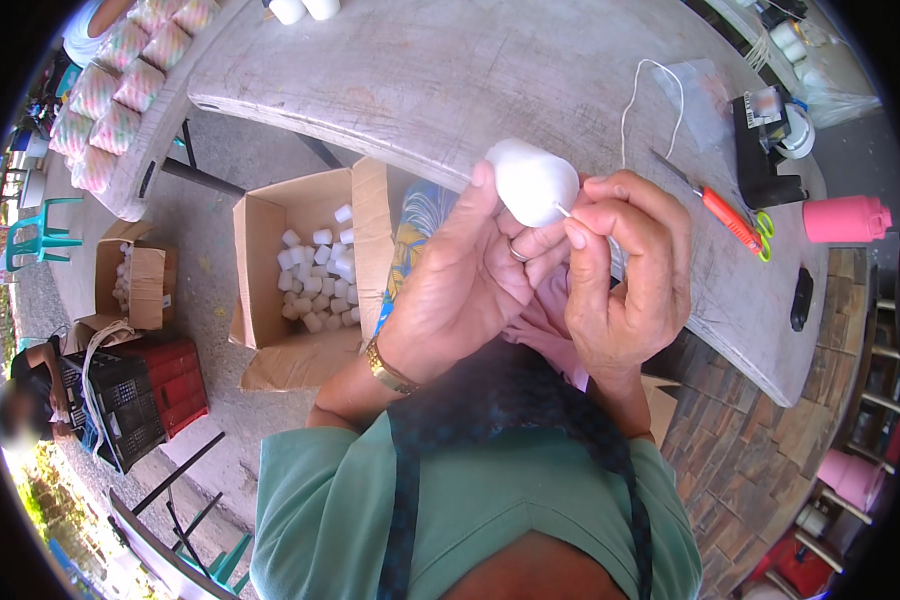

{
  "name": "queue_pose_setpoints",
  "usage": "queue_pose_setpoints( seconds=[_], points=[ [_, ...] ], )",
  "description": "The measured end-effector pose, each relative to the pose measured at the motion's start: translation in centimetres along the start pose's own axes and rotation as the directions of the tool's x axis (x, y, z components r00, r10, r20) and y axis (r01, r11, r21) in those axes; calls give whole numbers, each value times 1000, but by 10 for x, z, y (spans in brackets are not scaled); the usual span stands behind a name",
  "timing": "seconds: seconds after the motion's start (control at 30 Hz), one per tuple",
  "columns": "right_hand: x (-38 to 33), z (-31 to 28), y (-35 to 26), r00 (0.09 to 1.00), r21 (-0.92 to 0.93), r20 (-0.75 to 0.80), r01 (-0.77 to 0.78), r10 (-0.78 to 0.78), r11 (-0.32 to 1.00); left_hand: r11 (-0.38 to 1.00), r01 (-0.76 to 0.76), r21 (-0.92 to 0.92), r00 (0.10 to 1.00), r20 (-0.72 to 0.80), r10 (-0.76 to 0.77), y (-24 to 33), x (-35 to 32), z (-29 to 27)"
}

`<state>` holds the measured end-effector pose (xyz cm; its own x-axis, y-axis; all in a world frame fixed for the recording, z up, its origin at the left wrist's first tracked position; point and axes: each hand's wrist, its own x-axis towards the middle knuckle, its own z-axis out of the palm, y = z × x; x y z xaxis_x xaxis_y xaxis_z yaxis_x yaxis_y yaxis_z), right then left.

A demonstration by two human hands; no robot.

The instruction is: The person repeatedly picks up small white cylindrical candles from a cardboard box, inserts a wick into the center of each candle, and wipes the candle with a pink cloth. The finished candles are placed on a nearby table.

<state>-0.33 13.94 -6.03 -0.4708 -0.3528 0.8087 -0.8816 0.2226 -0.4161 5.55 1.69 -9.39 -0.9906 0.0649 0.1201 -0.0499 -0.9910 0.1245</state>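
A smooth white rounded roll [533,183], which looks like wound cord or thread, is held up above the near edge of the table. My left hand [460,275] supports it from below and the left, with the thumb on its side. At its lower right, my right hand [635,265] pinches a thin white strand end [563,210] between thumb and forefinger, right by the roll's surface. Behind my right hand, a loop of white cord [625,115] lies on the grey table [420,60]. Whether that cord joins the roll is hidden.
Orange-handled scissors [730,218], a black tape dispenser [760,150] and a pink bottle [847,219] lie to the right. An open cardboard box [260,225] with several small white rolls stands left of me. Bags of pastel-coloured pieces [120,90] cover another table. A person [40,375] is beyond crates [120,400].
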Motion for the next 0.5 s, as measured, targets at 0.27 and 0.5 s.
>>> queue_pose_setpoints(
  seconds=[0.27, 0.5],
  points=[
    [1, 2, 0, 1000, -16, 10, -16, 16, 1000, 998, -54, 25, 997, 48, 53, 0, 2, -3],
    [-1, 7, 2, 1000, -48, -16, -22, 21, 999, 934, -148, 324, 963, -168, 210, -5, 3, 10]
  ],
)
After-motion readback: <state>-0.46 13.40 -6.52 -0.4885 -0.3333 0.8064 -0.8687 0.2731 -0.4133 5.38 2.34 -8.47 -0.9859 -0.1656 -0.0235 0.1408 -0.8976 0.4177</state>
